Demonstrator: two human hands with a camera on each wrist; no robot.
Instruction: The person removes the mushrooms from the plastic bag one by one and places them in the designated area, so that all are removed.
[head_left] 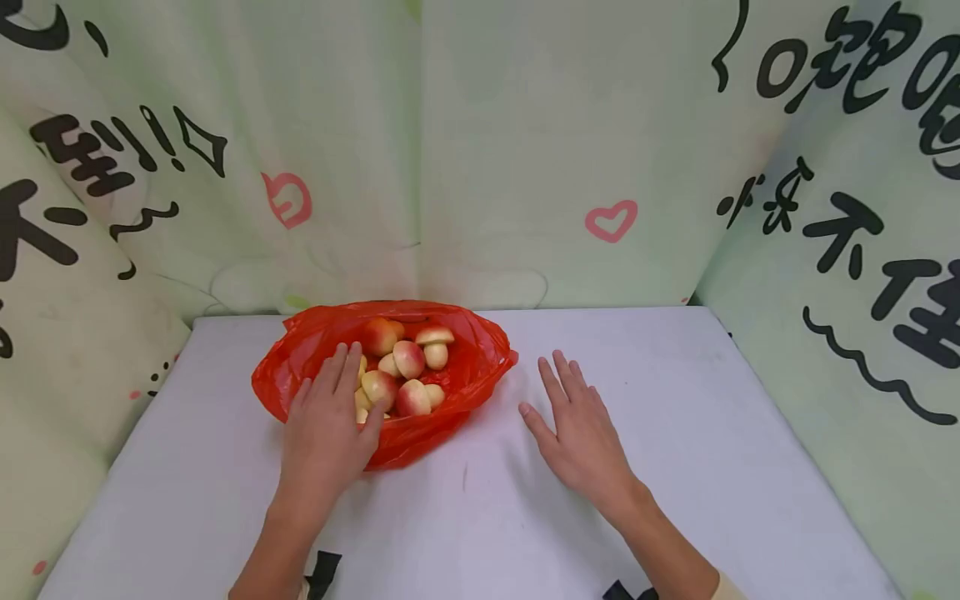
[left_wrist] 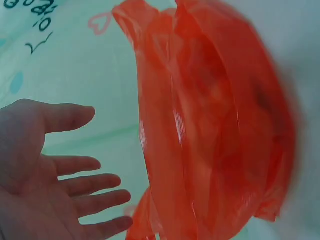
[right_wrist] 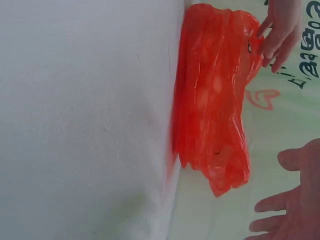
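Observation:
A red plastic bag (head_left: 480, 367) lies wide open on the white table, with several mushroom-shaped pieces (head_left: 411, 360) inside, cream with reddish caps. Over the bag's near left side is my left hand (head_left: 330, 425), its fingers straight and spread, holding nothing. In the left wrist view, that hand (left_wrist: 55, 180) appears beside the bag (left_wrist: 200, 125), with a gap between fingertips and plastic. My right hand (head_left: 581, 442) hovers above the table to the right of the bag, fingers extended and nothing in it. The right wrist view shows the bag's side (right_wrist: 215, 95); the contents are mostly hidden there.
The white table (head_left: 675, 392) extends on both sides of the bag. Pale green curtains (head_left: 525, 150) with black lettering and pink hearts enclose its back and sides. Black pieces (head_left: 324, 571) lie at the near edge, close to the wrists.

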